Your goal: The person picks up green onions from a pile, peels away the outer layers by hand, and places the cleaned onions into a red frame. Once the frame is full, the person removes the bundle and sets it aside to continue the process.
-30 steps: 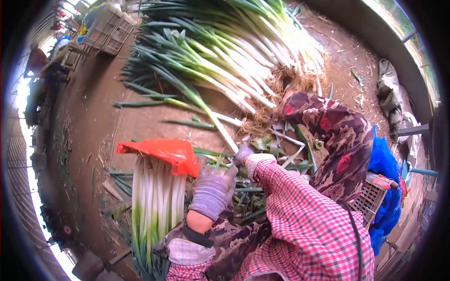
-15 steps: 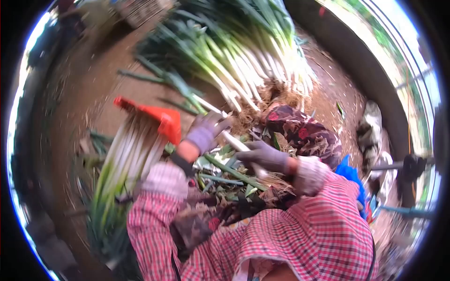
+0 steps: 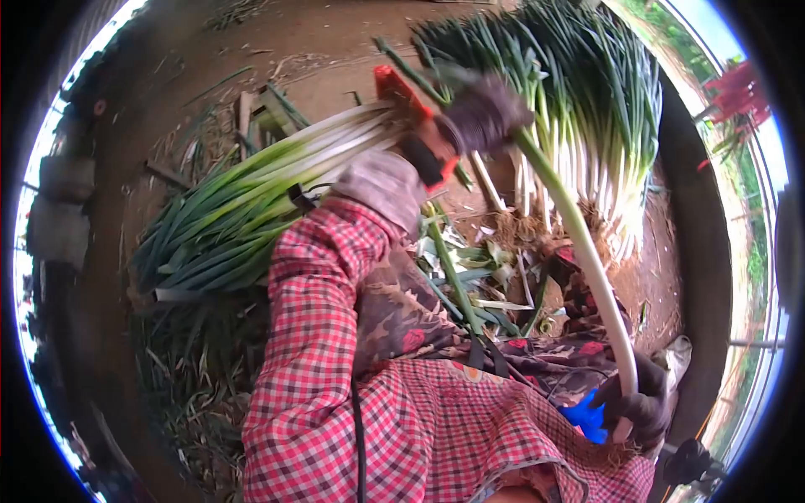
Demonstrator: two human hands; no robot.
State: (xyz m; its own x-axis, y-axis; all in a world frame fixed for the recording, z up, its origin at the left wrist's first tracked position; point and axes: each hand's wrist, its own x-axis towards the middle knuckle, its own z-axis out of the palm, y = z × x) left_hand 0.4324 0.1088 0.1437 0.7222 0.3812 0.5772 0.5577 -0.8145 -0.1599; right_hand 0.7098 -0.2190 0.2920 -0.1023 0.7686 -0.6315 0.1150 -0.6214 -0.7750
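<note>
A long green onion [image 3: 584, 243] with a thick white stalk slants across the view, from upper middle down to lower right. My left hand [image 3: 489, 113], gloved and a little blurred, is wrapped around its green upper part. Its white root end is in the closed, gloved fingers of my right hand [image 3: 641, 402], beside a blue piece of plastic or cloth [image 3: 585, 417]. Some roots show below that hand. Behind my left wrist lies a bundle of trimmed green onions [image 3: 268, 184], with an orange-red sheet [image 3: 396, 88] by its white ends.
A large heap of green onions [image 3: 570, 109] with rooty ends lies at the upper right. Peeled leaf scraps [image 3: 465, 268] cover the ground before my camouflage-patterned legs [image 3: 411, 310]. More dry leaf waste [image 3: 201, 369] lies at lower left. A low dark wall [image 3: 700, 210] runs along the right.
My hands have moved apart, the left one up and the right one down to the right, with the onion stretched between them. The view has swung left, showing more of the trimmed bundle.
</note>
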